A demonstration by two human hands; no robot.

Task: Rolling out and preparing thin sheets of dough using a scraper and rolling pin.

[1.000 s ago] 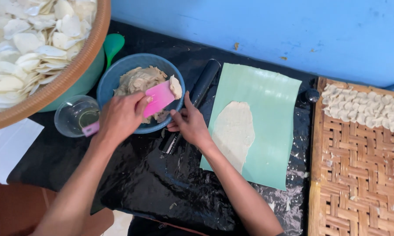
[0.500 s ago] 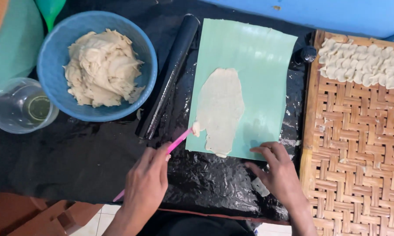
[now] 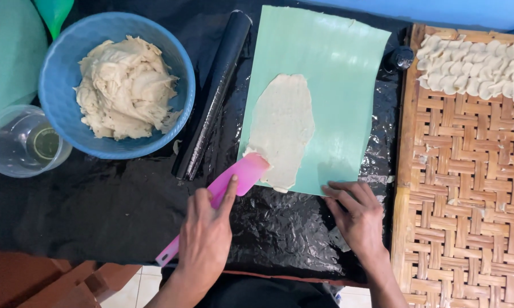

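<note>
Two hands in view, both the person's own. Left hand (image 3: 205,239) has its grip closed around the handle of a pink spatula (image 3: 229,188), index finger laid along the blade. Blade tip touches the lower left edge of the flattened dough sheet (image 3: 282,128). Half a second ago the spatula tip sat just off the dough's left edge with the hand lower; now the blade is on the dough and the hand sits higher, closer to the mat.

Right hand (image 3: 357,214) has its grip released: fingers spread flat, pressing the lower right corner of the green mat (image 3: 337,63). Same spot as half a second ago.

Dough sheet lies lengthwise down the middle of the mat, same shape as before. Mat sits on crinkled black plastic sheeting (image 3: 97,211) covering the counter.

Black roll (image 3: 214,97) lies just beside the mat's left edge, tilted. Left of it, a blue bowl (image 3: 57,74) holds a lump of dough (image 3: 126,88). Clear plastic cup (image 3: 23,140) is near the bowl's lower left.

Woven bamboo tray (image 3: 462,188) runs along the right side, with small folded dumplings (image 3: 474,71) packed at its top. Small dark round cap (image 3: 401,57) sits between mat and tray.

No readable labels or signs.
</note>
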